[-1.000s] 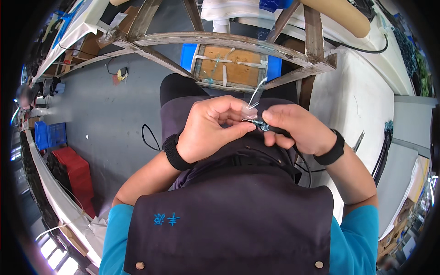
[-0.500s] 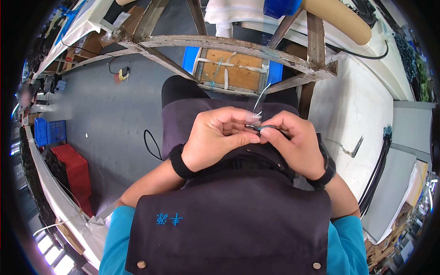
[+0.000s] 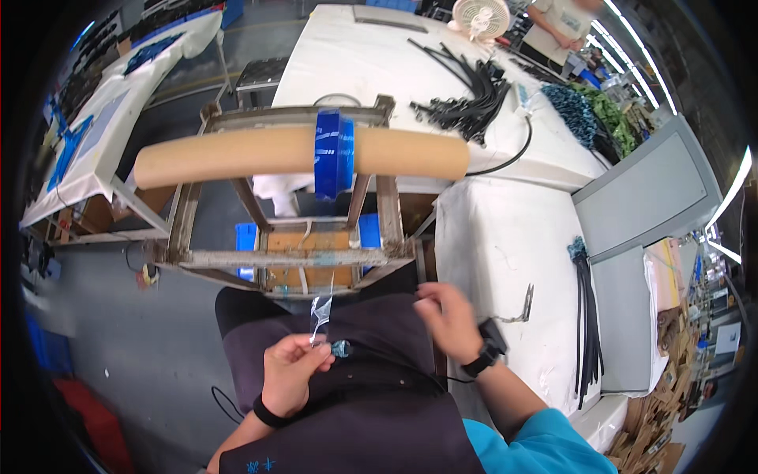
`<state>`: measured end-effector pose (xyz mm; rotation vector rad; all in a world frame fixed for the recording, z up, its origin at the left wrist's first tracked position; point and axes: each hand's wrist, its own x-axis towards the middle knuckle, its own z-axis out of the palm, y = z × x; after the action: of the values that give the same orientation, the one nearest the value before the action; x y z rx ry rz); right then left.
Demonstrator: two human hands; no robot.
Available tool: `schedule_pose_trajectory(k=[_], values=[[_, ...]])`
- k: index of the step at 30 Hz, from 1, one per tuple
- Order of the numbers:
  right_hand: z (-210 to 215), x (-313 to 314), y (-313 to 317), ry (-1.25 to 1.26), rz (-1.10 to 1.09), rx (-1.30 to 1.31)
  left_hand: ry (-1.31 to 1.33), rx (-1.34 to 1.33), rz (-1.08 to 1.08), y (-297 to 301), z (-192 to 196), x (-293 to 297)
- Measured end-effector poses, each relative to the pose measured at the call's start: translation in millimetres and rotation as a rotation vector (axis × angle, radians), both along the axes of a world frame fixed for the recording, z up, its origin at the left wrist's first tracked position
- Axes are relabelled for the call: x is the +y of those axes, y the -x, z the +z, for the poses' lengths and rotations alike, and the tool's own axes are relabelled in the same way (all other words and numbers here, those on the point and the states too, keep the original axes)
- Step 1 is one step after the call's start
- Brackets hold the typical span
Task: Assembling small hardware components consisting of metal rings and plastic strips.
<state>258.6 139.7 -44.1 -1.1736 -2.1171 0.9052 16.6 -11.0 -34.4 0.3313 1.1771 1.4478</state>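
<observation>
My left hand (image 3: 294,373) pinches the end of a black cord above my lap, between thumb and fingertips. A teal, patterned tip (image 3: 340,348) of that cord pokes out to the right of the fingers. From the same fingers a strip of clear plastic film (image 3: 320,314) stands up, crumpled and shiny. My right hand (image 3: 452,322) is apart from the cord, raised over the right side of my lap, with fingers loosely bent and apart and nothing visible in them. It is nearest to the white-covered surface (image 3: 482,261) on my right.
A cardboard tube (image 3: 229,156) carrying a blue tape roll (image 3: 335,154) lies across a worn frame (image 3: 213,257). To the right are a small metal tool (image 3: 527,303) and teal-tipped black cords (image 3: 584,324). Farther off are more black cords (image 3: 474,99), a fan (image 3: 482,19) and another person (image 3: 553,35).
Both hands were together at the cord; the right has let go and moved off to the right. The left still holds the cord. My view has swung up and right.
</observation>
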Motion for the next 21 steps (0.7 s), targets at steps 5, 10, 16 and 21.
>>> schedule_pose_trajectory(k=[5,10,16,21], values=[[-52,51,-162,-0.459,-0.912,-0.740,-0.015,-0.039,-0.079,-1,5,0],[-69,57,-218,0.044,-0.834,-0.875,-0.027,-0.110,-0.071,-3,11,0],[-36,63,-143,0.317,-0.514,-0.304,-0.008,-0.036,-0.050,2,11,-8],[19,-4,-38,0.619,0.038,0.133,-0.019,-0.032,-0.137,-2,20,-2]])
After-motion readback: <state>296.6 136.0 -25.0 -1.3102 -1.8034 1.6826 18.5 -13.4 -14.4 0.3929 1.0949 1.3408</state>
